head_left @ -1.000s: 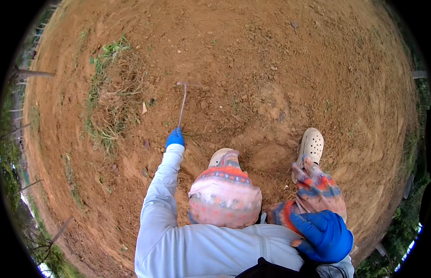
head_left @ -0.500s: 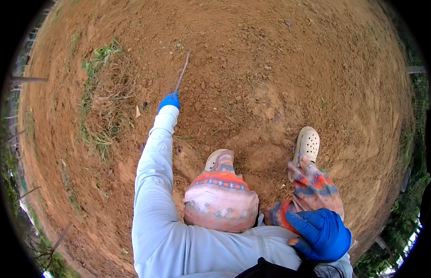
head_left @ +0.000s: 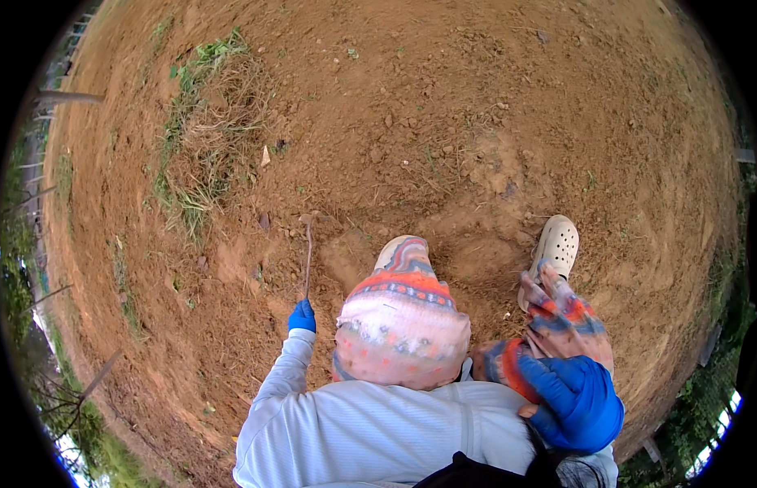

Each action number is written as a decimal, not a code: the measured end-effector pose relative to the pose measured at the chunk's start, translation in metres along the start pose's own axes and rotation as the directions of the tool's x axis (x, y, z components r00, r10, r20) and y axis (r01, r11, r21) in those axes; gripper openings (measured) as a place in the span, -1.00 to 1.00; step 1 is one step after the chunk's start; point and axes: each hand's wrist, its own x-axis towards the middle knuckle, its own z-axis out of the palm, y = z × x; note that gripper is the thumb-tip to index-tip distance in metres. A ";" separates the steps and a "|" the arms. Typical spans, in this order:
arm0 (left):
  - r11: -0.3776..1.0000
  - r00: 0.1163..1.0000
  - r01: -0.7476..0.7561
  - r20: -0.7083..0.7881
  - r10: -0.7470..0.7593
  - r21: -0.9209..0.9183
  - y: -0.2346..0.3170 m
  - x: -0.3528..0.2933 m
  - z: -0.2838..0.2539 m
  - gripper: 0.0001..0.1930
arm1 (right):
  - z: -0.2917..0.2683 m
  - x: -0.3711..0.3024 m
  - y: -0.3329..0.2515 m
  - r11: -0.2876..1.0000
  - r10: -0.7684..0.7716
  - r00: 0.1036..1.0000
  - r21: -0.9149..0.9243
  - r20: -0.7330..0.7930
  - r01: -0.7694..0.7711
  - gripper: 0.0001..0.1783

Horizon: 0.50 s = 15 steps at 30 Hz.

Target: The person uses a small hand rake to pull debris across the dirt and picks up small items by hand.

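Left hand [head_left: 302, 316], blue-gloved, is clamped on a thin-handled digging tool [head_left: 307, 259] left of centre, its head seemingly touching the red soil [head_left: 443, 106]. Right hand [head_left: 575, 400], lower right, rests loosely curled on the patterned knee [head_left: 557, 333]. A weed clump [head_left: 203, 138] lies upper left.

The left arm, in a pale long sleeve, is stretched forward and down from the lower edge, bent slightly at the elbow. The left hand [head_left: 302, 316], in a blue glove, is closed in a fist at the end of it, low beside the left knee. The right hand [head_left: 575, 401], also gloved in blue, is laid with fingers curled on the right thigh, near the body.
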 end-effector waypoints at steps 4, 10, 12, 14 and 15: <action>0.991 0.998 -0.051 -0.018 0.053 0.123 0.057 0.017 0.006 -0.50 | 0.001 0.004 0.002 1.000 0.015 1.000 0.009 0.011 -0.015 -0.43; 0.991 0.993 -0.111 -0.017 0.113 0.079 0.230 0.171 -0.016 -0.43 | 0.003 0.001 -0.003 0.986 0.167 0.986 -0.022 -0.018 -0.168 -0.46; 0.986 0.987 -0.130 -0.079 0.139 0.109 0.283 0.227 -0.033 -0.38 | 0.002 0.004 -0.003 0.983 0.179 0.984 -0.043 -0.012 -0.179 -0.46; 0.990 0.990 -0.114 -0.074 0.121 0.083 0.345 0.263 -0.056 -0.37 | 0.002 0.006 0.000 0.978 0.208 0.978 -0.032 0.008 -0.208 -0.46; 0.986 0.982 -0.137 -0.117 0.147 0.091 0.369 0.281 -0.064 -0.37 | 0.000 0.005 -0.002 0.974 0.223 0.975 -0.029 0.011 -0.223 -0.46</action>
